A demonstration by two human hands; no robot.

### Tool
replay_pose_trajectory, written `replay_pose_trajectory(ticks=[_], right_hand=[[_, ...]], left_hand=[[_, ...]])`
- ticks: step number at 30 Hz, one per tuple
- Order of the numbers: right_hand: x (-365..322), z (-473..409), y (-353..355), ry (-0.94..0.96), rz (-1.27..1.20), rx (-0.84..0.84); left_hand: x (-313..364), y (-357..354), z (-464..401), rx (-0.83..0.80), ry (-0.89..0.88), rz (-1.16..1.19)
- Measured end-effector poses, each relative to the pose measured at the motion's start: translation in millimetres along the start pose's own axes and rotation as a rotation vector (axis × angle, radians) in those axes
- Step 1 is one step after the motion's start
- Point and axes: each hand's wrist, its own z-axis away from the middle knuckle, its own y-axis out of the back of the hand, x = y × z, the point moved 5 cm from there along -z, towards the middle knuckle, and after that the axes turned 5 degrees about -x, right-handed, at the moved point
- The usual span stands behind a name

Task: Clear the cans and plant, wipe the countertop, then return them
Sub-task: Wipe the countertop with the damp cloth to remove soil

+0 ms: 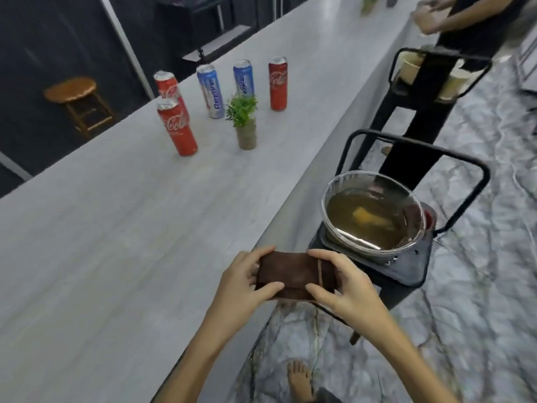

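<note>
My left hand (247, 279) and my right hand (340, 282) hold a folded brown cloth (293, 274) between them, just past the near edge of the grey countertop (116, 242). Farther along the countertop stand three red cans (177, 128) (167, 84) (278, 82), two blue cans (210, 91) (243, 78) and a small potted plant (244, 120). The plant stands in the middle of the cans, nearest the counter's edge side.
A glass bowl of brownish water (373, 210) sits on a black stool (401, 269) to the right of the counter. A second black stool (436, 71) stands beyond it. Another person (453, 16) is at the far right. A wooden stool (71, 91) is behind the counter.
</note>
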Motion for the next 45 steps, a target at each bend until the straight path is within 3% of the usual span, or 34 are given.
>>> replay_pose_trajectory(ticks=[9,16,24,32,38,45], right_hand=[[78,-4,103,-0.155,0.130,0.247],[114,-30,124,-0.198,0.283,0.223],[131,-29,129,-0.225,0.582,0.286],[131,-28,128,-0.249,0.572,0.286],[106,-28,119,-0.205,0.538,0.379],[44,-37,89,-0.090,0.427,0.370]], left_hand=[[-1,-115,-128,-0.214,-0.035,-0.216],[-17,-155,-175,-0.247,-0.008,-0.458],[-25,-154,-175,-0.205,0.035,-0.490],[-31,-147,-169,-0.244,-0.008,-0.467],[-23,-128,-159,-0.138,-0.020,-0.383],[9,-82,-126,-0.012,-0.101,-0.261]])
